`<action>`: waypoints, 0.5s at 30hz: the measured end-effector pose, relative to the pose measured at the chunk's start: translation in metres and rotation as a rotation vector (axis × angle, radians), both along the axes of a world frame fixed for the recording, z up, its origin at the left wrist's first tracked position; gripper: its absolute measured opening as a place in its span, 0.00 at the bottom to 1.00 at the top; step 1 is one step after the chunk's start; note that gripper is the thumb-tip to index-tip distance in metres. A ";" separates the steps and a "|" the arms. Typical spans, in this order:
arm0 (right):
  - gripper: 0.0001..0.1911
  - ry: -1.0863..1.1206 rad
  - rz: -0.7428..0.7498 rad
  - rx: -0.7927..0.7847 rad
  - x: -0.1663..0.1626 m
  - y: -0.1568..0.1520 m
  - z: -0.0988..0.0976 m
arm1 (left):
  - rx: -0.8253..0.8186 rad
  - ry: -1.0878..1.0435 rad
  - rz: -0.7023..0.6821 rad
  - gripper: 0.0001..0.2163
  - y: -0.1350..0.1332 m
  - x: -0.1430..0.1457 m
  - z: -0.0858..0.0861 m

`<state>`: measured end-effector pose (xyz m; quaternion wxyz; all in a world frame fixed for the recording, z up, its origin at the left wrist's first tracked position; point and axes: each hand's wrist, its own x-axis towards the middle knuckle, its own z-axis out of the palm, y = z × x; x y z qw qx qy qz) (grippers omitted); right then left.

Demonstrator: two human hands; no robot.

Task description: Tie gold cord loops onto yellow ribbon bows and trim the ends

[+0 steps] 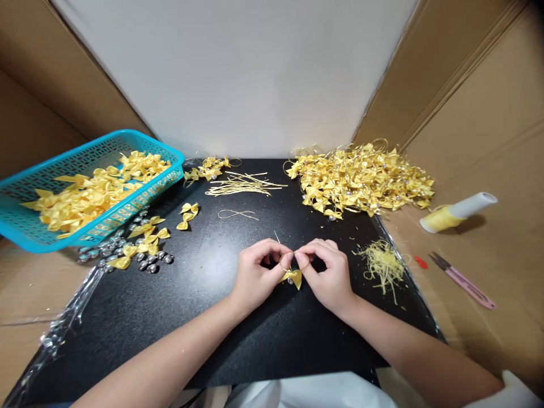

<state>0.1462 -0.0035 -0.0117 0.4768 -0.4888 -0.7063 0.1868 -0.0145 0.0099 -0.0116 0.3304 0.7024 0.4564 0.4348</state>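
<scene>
The yellow bow (296,277) looks like smooth, softly shiny satin cloth; the cut cords (243,186) have a faint gold sheen. Round beads (169,259) gleam like polished metal. The turquoise basket (25,247) is perforated plastic. The black table (148,306) is finely grained, semi-glossy. Brown cardboard (488,141) looks matt.

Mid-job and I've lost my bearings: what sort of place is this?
Probably a small handicraft workstation, perhaps for piecework: there's a turquoise basket of yellow bows on the left, a big heap of corded bows on the black tabletop, and pink-handled snips on the right.
</scene>
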 end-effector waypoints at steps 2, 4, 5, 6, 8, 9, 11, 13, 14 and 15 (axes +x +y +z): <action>0.08 0.011 -0.010 -0.016 0.002 0.002 0.000 | 0.034 0.123 -0.057 0.04 0.005 -0.005 0.004; 0.09 0.045 -0.026 -0.067 0.004 0.004 0.000 | 0.043 0.347 -0.152 0.05 0.012 -0.013 0.010; 0.09 0.066 -0.035 -0.097 0.005 0.006 0.000 | 0.024 0.450 -0.201 0.05 0.016 -0.018 0.013; 0.09 0.086 -0.044 -0.125 0.006 0.007 0.001 | -0.007 0.518 -0.252 0.06 0.019 -0.022 0.016; 0.09 0.119 -0.052 -0.161 0.008 0.009 0.001 | -0.059 0.563 -0.344 0.08 0.024 -0.028 0.020; 0.09 0.129 -0.048 -0.173 0.008 0.010 0.001 | -0.074 0.560 -0.378 0.09 0.025 -0.029 0.021; 0.09 0.141 -0.028 -0.191 0.007 0.010 0.001 | -0.080 0.541 -0.413 0.09 0.025 -0.029 0.021; 0.09 0.137 -0.005 -0.220 0.005 0.010 0.000 | -0.075 0.528 -0.423 0.09 0.024 -0.027 0.019; 0.08 0.131 0.003 -0.239 0.004 0.009 -0.001 | -0.072 0.528 -0.422 0.08 0.023 -0.026 0.018; 0.08 0.122 0.008 -0.259 0.003 0.009 -0.002 | -0.069 0.533 -0.419 0.08 0.022 -0.024 0.017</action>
